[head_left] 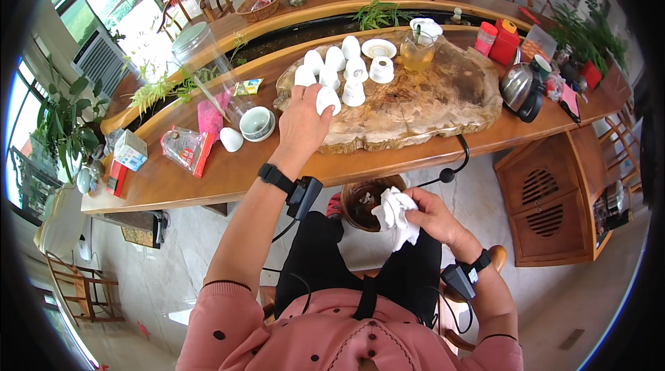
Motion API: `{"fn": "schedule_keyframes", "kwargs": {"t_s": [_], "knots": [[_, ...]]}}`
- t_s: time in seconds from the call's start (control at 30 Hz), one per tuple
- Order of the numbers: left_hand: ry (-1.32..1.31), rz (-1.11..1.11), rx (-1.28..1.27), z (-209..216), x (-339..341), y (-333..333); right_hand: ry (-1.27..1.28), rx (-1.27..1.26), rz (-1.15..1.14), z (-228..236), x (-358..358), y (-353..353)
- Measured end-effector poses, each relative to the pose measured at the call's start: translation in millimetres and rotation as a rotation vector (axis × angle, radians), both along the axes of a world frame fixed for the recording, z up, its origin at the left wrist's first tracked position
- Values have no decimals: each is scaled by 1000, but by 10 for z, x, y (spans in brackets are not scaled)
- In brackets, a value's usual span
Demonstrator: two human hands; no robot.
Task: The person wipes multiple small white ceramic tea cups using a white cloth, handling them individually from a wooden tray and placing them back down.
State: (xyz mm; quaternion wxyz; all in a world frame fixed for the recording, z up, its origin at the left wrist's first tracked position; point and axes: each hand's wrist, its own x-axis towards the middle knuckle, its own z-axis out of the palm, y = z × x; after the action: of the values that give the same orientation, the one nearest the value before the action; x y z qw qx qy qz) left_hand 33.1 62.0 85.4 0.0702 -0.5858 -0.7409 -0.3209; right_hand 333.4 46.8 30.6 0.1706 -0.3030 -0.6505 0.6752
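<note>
My left hand (305, 121) is closed around a small white cup (327, 99) at the near left edge of a thick wooden slab (429, 111). Several more white cups (335, 59) are grouped just beyond it, most of them upside down. In my right hand (435, 215) is a crumpled white cloth (397, 216), held above my lap. A white lidless piece (382, 70) and a white saucer (379, 49) are to the right of the cups. Behind them a glass pitcher (416, 56) contains yellowish liquid.
Left of the slab are a stacked pair of pale bowls (256, 123), a white egg-shaped piece (231, 139), a plastic packet (187, 151) and a tall clear cylinder (211, 66). A steel kettle (519, 88) sits at the right. Below the table edge is a dark bin (360, 213).
</note>
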Motion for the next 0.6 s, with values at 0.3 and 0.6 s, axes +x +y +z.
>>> {"fn": "schedule_keyframes", "kwargs": {"t_s": [0.3, 0.6], "knots": [[-11, -34, -221, -194, -20, 390, 174, -200, 76, 9, 149, -6], [-1371, -337, -43, -86, 324, -216, 441, -341, -304, -26, 157, 114]]}}
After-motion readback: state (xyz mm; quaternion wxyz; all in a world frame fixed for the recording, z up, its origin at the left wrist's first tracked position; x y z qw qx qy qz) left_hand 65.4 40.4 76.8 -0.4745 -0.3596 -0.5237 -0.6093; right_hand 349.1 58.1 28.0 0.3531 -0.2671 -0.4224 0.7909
